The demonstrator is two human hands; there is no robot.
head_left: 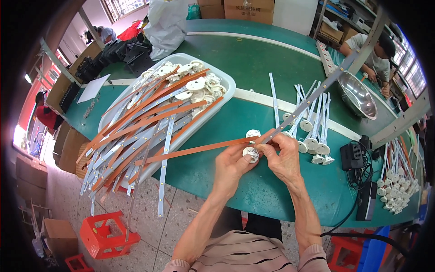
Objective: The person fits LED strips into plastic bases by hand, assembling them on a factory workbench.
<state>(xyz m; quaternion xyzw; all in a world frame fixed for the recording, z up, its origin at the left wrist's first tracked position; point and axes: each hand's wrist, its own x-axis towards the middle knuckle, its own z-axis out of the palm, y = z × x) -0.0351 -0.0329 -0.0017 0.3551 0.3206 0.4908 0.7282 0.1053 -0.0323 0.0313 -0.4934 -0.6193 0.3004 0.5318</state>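
My left hand [230, 168] is closed, its thumb pressing on a white round disc [250, 155] with wires on its face. A second white disc [252, 134] sits just beyond the fingers. From the hands an orange-brown strip [199, 148] runs left over the tub. My right hand [284, 158] pinches the near end of a long grey LED strip [304, 103], which slants up to the right. The fingertips of both hands meet between the two strips; how these join is hidden by the fingers.
A white tub [231, 86] at left overflows with LED strips and white discs. Finished-looking bundles of strips with discs [311, 144] lie beyond my right hand. A black adapter [352, 156], cables, a metal bowl [358, 95] and a co-worker [371, 54] are at right. A red stool [108, 235] stands below left.
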